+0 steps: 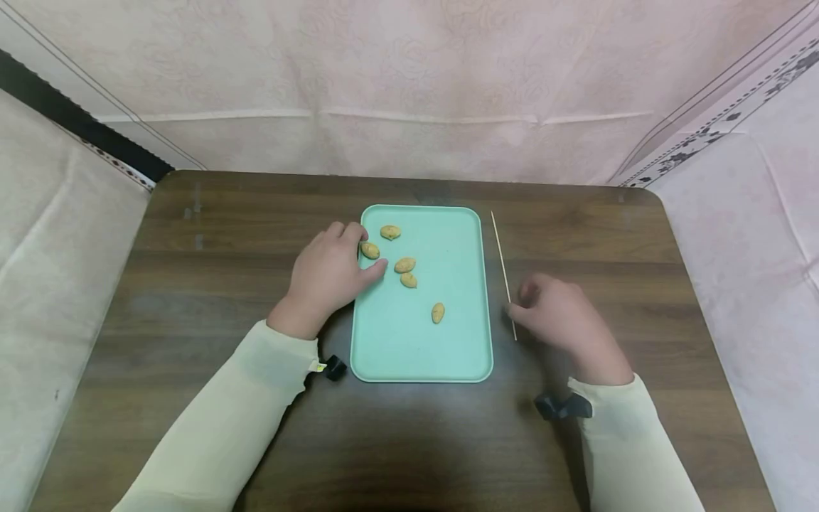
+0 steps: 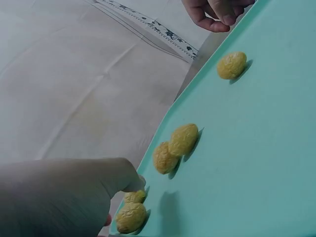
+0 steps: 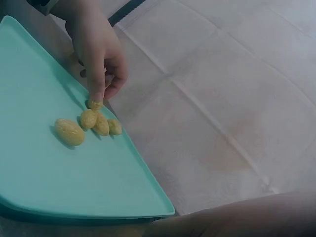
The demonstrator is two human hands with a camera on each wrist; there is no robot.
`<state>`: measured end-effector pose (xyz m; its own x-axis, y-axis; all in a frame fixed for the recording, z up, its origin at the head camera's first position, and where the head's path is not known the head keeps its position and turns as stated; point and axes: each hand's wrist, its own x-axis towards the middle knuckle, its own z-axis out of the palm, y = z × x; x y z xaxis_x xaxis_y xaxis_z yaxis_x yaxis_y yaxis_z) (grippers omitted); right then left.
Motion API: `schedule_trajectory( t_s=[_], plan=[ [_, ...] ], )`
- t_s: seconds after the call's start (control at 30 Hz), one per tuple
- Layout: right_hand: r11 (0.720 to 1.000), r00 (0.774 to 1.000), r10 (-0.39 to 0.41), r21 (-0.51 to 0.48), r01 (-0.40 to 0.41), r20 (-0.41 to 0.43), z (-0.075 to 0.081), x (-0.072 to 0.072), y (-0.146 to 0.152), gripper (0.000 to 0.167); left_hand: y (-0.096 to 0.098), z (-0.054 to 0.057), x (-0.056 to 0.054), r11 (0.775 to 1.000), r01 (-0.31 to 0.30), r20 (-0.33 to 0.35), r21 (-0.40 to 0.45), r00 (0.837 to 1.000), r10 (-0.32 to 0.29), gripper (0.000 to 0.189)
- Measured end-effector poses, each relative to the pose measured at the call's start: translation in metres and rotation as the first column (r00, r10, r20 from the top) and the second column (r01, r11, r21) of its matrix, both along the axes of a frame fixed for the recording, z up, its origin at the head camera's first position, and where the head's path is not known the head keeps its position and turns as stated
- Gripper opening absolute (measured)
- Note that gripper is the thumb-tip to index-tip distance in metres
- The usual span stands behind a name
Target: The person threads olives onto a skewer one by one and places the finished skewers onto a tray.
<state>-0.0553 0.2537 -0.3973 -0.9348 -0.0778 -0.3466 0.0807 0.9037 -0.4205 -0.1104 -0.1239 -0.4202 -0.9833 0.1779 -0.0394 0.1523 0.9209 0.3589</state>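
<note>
On the mint-green tray [image 1: 461,284] lie several small wrinkled yellow oval pieces [image 1: 405,264]. My left hand [image 1: 333,270] is at the tray's left rim, thumb over the tray and fingertips at the edge. Between thumb and fingers sits one oval piece [image 1: 370,250]; from the right wrist view the thumb overlaps a yellow piece [image 3: 94,104]. My right hand [image 1: 563,313], slightly blurred, hovers right of the tray with thumb and index finger apart. Its thumb tip overlaps the lower part of a thin pale stick [image 1: 500,249] lying on the table.
The brown wooden table [image 1: 211,306] extends around the tray on all sides. Pale patterned cloth [image 1: 409,92] hangs behind and beside it. A black wrist camera [image 1: 335,368] is strapped to the left wrist, another black camera [image 1: 563,407] to the right.
</note>
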Motion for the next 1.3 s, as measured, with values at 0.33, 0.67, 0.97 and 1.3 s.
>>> schedule_trajectory(
  t_s=[0.33,0.67,0.97,1.3],
  plan=[
    [0.998,0.996,-0.038,-0.048,0.042,0.079,-0.010,0.001,-0.004,0.023,0.007,-0.004,0.001,0.998,-0.061,0.047,0.013,0.997,0.061,0.057],
    [0.997,0.995,-0.041,-0.058,0.047,0.094,-0.011,-0.001,-0.004,0.015,0.008,-0.014,0.000,0.995,-0.087,0.006,0.047,0.996,0.087,0.053],
    [0.995,0.994,-0.064,-0.068,0.070,0.084,-0.011,0.000,-0.005,0.013,0.008,-0.017,-0.003,0.990,-0.108,-0.001,0.091,0.994,0.108,0.044],
    [0.992,0.991,-0.085,-0.098,0.074,-0.104,-0.008,0.001,0.001,0.011,0.006,-0.014,-0.003,0.960,-0.107,0.004,0.260,0.994,0.109,0.044]
  ],
)
